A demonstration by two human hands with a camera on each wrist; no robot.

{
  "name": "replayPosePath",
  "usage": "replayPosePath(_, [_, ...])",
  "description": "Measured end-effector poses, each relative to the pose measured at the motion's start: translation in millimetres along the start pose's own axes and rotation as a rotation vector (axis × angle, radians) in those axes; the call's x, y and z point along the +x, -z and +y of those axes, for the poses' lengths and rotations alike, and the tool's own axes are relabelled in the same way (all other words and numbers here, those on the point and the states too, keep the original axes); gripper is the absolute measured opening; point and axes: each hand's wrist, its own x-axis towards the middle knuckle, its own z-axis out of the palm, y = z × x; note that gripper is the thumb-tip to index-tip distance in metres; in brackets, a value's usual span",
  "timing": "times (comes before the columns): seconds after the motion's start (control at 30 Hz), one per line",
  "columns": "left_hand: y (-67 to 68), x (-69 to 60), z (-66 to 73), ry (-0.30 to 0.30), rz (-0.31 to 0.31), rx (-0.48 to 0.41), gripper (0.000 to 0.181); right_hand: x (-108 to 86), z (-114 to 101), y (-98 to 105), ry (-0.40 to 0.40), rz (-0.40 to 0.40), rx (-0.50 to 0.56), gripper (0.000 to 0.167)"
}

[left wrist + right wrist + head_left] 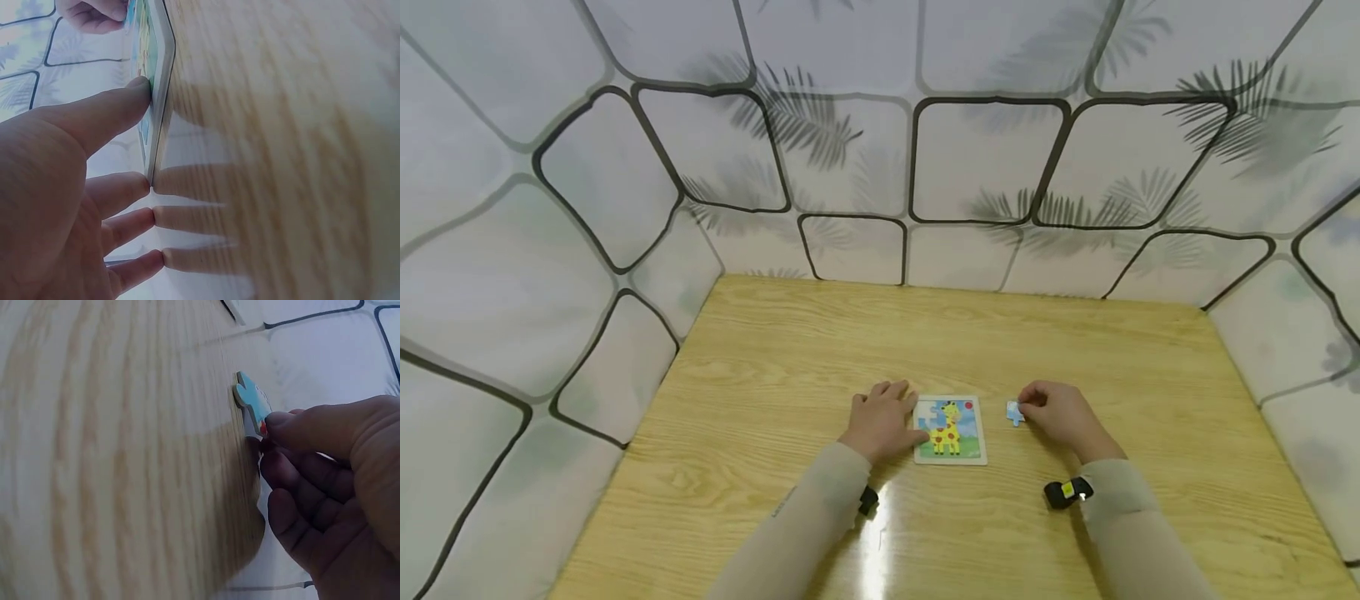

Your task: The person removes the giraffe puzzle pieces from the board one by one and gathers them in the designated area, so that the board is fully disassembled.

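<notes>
A square giraffe puzzle board [964, 450] with a pale border lies on the wooden table, and a pale gap shows in its upper left part. On its left side rests my left hand [883, 423], thumb on the board's edge and the other fingertips on the table, as the left wrist view also shows. To the right of the board my right hand [1062, 415] pinches a light blue puzzle piece [251, 403] between thumb and fingers. That piece is close to the tabletop; whether it touches cannot be told.
The wooden table [790, 350] runs back to a pale wall covering [850, 183] with dark outlines and leaf prints. Similar covering stands at the left and right sides. Each wrist wears a black device, such as the right wrist device [1067, 492].
</notes>
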Motion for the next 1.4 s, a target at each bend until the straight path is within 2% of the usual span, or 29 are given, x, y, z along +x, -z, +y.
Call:
replayPosePath(0.2, [-2.8,2.6,-1.6,-0.006,0.007,0.0,0.077,2.8,-1.2,2.3,-0.004,-0.034,-0.028,0.014])
replayPosePath(0.3, [-3.2,3.2,-1.5,-0.009,0.008,-0.002,0.077,2.6,0.1,2.6,0.021,-0.031,-0.037,0.013])
replayPosePath(0.43, [-3.9,4.9,-1.2,-0.011,0.005,0.002,0.077,1.9,0.6,2.0,0.079,0.024,-0.06,0.012])
replayPosePath(0.57, [-4.4,7.1,-0.7,-0.016,0.004,0.009,0.078,3.8,-8.0,0.5,0.145,0.105,-0.044,0.011])
replayPosePath(0.67, [-4.2,9.0,0.3,-0.022,0.001,0.003,0.078,8.0,-21.8,-0.2,0.198,0.104,-0.032,0.011])
replayPosePath(0.9, [-3.7,10.6,2.6,-0.02,0.019,0.0,0.078,22.2,-60.2,-17.7,0.379,-0.067,-0.078,0.01])
replayPosePath(1.03, [-5.4,5.4,1.3,-0.016,0.013,0.0,0.078,26.0,-75.7,-35.3,0.433,-0.187,-0.141,0.026])
replayPosePath(1.17, [-8.1,-1.0,-1.1,-0.004,-0.001,0.002,0.076,27.2,-85.6,-47.0,0.398,-0.304,-0.169,0.041])
replayPosePath(1.4, [-5.3,0.8,-1.5,-0.019,0.028,-0.001,0.075,32.4,-95.2,-45.2,0.276,-0.356,-0.182,0.04])
